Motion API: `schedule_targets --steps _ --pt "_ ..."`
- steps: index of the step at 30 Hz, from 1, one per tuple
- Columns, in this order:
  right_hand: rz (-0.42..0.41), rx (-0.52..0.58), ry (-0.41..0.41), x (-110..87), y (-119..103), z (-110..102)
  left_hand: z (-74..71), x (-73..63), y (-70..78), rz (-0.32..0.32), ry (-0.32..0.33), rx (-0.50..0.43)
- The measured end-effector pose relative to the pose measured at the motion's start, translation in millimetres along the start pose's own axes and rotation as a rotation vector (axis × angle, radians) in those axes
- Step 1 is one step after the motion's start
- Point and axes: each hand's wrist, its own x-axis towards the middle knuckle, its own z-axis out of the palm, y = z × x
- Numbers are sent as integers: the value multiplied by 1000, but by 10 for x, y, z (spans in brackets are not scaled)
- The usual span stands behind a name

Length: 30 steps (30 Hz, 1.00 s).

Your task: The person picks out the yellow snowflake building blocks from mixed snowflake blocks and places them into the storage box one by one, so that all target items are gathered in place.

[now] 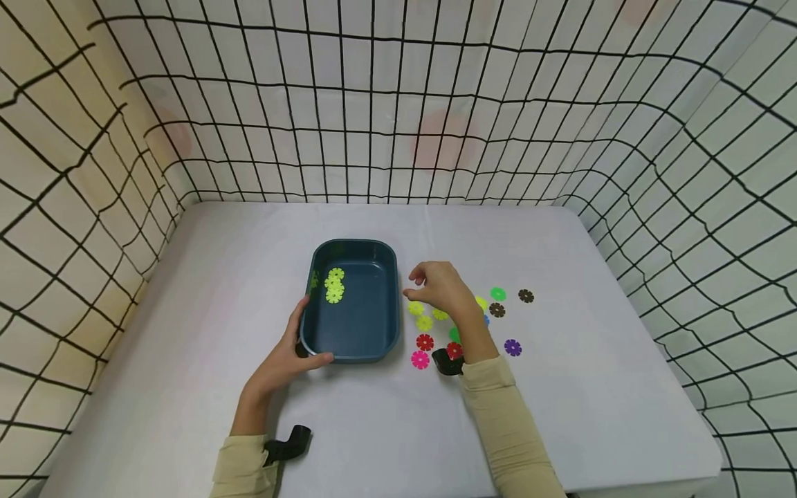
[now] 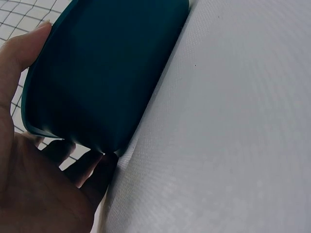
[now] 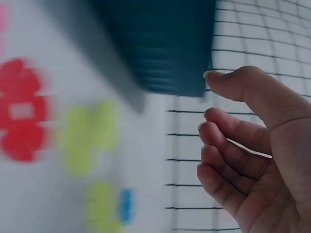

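Observation:
A dark blue-green rectangular tray [image 1: 367, 332] stands on the white table. My left hand [image 1: 281, 361] grips its near left corner, thumb along the near side and fingers against the left wall. In the left wrist view the tray's outer wall [image 2: 102, 73] lies between thumb and fingers. Several yellow-green notched discs [image 1: 334, 286] overlap inside the tray, toward its left. My right hand [image 1: 443, 287] hovers just right of the tray, thumb and fingers apart and loosely bent with nothing between them. Below it lie yellow discs [image 1: 424, 323], partly hidden by the hand and forearm.
Right of the tray lie red discs [image 1: 425, 342], a pink disc [image 1: 420, 360], a purple disc [image 1: 513, 347], brown discs [image 1: 526, 296] and green discs [image 1: 498, 294]. Black grid mesh [image 1: 386, 131] surrounds the table's back and sides. Each wrist wears a black camera mount [image 1: 297, 441].

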Motion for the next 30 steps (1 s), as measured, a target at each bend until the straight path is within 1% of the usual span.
schedule_targets --steps 6,12,16,23,30 --pt "123 23 -72 -58 198 289 1 3 -27 0 -2 -19" --pt "175 10 -81 -63 262 410 -10 4 -33 1 -2 -31" --pt "177 12 -67 -56 289 429 -13 7 -33 6 0 -32" --pt "157 -12 -63 -35 323 440 -1 10 -57 15 1 -30" --pt "128 -32 -55 -13 339 448 -12 16 -45 16 1 -28"
